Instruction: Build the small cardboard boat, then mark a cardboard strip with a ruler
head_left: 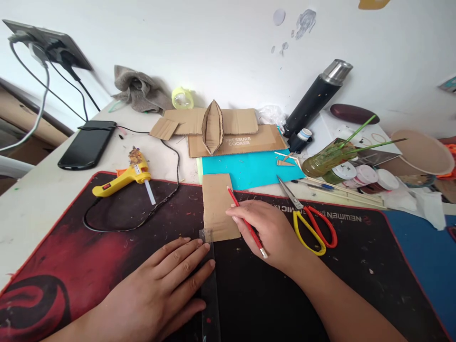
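My right hand (272, 232) grips a red pencil (245, 222), its tip resting at the upper right edge of a small brown cardboard piece (218, 205) on the black and red desk mat (107, 247). My left hand (167, 282) lies flat, fingers spread, pressing on a clear plastic ruler (210, 289) that runs from the cardboard's lower edge toward me. Both hands sit close together at the mat's middle.
Yellow-and-red scissors (313, 225) lie right of my right hand. A yellow glue gun (123, 179) with its cord and a black phone (87, 145) sit at left. Behind are a cardboard boat (213, 126), teal sheet (249, 168), black flask (317, 95), paint jars and brushes.
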Motion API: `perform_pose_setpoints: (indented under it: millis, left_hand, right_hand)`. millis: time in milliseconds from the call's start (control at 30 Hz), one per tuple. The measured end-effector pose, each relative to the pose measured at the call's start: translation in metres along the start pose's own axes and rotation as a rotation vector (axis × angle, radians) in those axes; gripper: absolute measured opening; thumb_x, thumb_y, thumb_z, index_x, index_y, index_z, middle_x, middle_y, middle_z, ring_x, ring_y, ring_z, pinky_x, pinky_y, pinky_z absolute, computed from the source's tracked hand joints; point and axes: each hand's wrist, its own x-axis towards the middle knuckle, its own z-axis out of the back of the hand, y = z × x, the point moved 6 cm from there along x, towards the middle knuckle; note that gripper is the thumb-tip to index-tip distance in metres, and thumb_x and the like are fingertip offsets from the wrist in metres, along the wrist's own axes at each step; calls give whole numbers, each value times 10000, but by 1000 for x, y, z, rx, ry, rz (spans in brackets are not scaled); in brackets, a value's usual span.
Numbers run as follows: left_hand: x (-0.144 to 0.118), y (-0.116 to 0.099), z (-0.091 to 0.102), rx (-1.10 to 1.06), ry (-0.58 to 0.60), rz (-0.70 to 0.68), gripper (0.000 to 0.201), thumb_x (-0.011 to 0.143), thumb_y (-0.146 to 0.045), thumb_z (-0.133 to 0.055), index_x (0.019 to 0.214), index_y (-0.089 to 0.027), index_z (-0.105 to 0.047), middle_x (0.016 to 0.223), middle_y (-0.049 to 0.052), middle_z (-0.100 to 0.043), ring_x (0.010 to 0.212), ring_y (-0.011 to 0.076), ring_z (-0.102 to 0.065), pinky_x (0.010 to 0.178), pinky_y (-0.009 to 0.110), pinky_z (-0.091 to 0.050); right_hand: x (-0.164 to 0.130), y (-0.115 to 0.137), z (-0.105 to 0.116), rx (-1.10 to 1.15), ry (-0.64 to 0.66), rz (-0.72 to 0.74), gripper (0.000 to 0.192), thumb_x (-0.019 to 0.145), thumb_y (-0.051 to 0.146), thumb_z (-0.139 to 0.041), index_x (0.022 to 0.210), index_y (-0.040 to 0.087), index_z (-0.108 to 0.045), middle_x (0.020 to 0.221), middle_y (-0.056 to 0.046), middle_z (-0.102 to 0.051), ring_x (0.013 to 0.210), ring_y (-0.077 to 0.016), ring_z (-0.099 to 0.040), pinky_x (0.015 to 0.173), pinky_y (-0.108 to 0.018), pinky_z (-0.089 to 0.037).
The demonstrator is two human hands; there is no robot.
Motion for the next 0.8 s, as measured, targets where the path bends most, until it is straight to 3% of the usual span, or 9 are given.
perform_pose_setpoints:
  millis: [500,667,800]
  left_hand:
    - [8,0,7,27,0,-29,349,1179,-414,-592,1383,-220,-799,1463,21,-809,1348,226,-716,1367,359,-334]
    - [2,0,1,8,-17,1,360,1171,-400,-595,1411,-210,-783,1493,40,-790,1394,243,-693,1391,393,-315]
    - [-1,1,-1,-6,16,-2,379,1135,-362,-661,1459,-191,-755,1523,80,-770,1416,261,-688,1362,412,-389]
  right_hand:
    - [2,1,-3,13,30,8,230,1113,72,-588,1215,212,-739,1119,-106,-875,1056,-270,-843,919,-429,-698]
    - [1,1,-3,11,42,-5,236,1122,84,-581,1235,225,-733,1116,-96,-873,1062,-270,-839,909,-436,-699]
    - [2,2,-3,5,51,-3,234,1120,85,-589,1233,221,-742,1125,-99,-869,1077,-270,-834,931,-436,-697]
